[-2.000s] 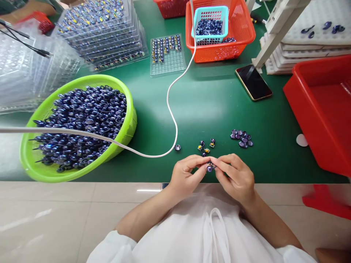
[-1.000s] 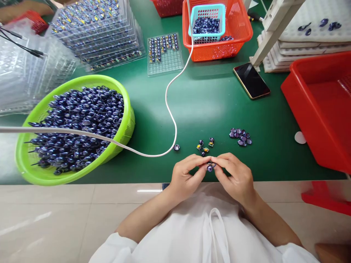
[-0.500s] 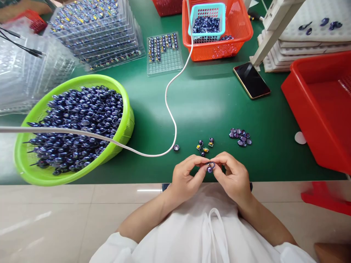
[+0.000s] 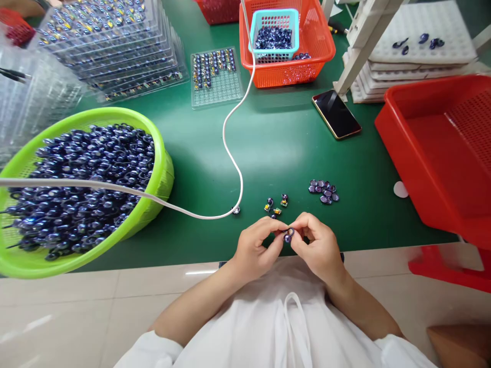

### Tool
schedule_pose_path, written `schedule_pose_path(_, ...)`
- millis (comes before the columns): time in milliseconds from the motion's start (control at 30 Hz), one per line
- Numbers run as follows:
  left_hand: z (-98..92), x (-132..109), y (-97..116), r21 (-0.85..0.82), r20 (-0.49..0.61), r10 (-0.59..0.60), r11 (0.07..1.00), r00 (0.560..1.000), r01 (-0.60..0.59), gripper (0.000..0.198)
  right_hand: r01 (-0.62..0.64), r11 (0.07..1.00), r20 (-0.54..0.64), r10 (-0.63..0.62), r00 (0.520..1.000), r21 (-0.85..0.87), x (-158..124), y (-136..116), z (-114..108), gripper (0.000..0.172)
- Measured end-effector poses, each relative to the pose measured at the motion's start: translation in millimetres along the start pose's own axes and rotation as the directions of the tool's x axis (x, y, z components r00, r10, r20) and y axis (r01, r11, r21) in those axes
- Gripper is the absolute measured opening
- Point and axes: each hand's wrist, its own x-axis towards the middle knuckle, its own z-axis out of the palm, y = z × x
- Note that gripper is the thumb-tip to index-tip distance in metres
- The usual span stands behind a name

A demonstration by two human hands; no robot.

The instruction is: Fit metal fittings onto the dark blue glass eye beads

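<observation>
My left hand and my right hand meet at the table's front edge, each closed in a fingertip pinch. Between them they grip a small glossy dark-blue looped piece with a round ball end, which looks like a clip-on earbud part. Fingertips hide part of it. Just beyond lie a few similar pieces with yellow on them. To their right is a cluster of flat oval dark-blue caps. A single small piece sits by the white cable.
A green basket heaped with looped pieces stands left. Behind are stacked clear trays, a part-filled tray and an orange basket holding a turquoise one. A phone and red bin are at right.
The view has shifted, so the table's things appear farther left. Both hands still pinch the looped piece, whose loop and ball look slightly turned.
</observation>
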Motion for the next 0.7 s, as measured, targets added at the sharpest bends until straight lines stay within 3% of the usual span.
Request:
schedule_pose_path(133, 2.1, 1.5, 2.5, -0.068, 0.038, -0.052, 0.996, 0.998, 0.054, 0.013, 0.155, 0.971, 0.174, -0.123, 0.977, -0.184, 2.9, 3.8, -29.0, 0.011)
schedule_pose_path(167, 2.6, 1.5, 2.4, -0.091, 0.038, -0.081, 0.992, 0.996, 0.084, 0.013, 0.197, 0.95, 0.167, -0.16, 0.973, -0.242, 5.2, 6.2, -39.7, 0.01)
schedule_pose_path(300, 4.0, 1.5, -0.5, -0.191, 0.006, -0.242, 0.952, 0.97, 0.239, 0.012, 0.158, 0.793, -0.111, -0.273, 0.956, -0.589, 18.3, 21.9, -81.3, 0.01)
schedule_pose_path(367, 4.3, 2.0, -1.6, -0.235, 0.0, -0.294, 0.929, 0.956, 0.286, 0.012, 0.127, 0.699, -0.118, -0.291, 0.949, -0.704, 24.2, 31.6, -94.6, 0.015)
schedule_pose_path(500, 3.3, 3.6, -1.2, -0.334, 0.001, -0.371, 0.875, 0.929, 0.35, 0.011, 0.175, 0.557, -0.022, -0.329, 0.944, -0.812, 30.1, 46.4, -102.1, 0.016)
schedule_pose_path(700, 0.9, 4.0, -3.3, -0.472, 0.01, -0.474, 0.774, 0.881, 0.422, 0.011, 0.193, 0.523, -0.026, -0.382, 0.924, -0.83, 28.2, 52.0, -94.9, 0.014)
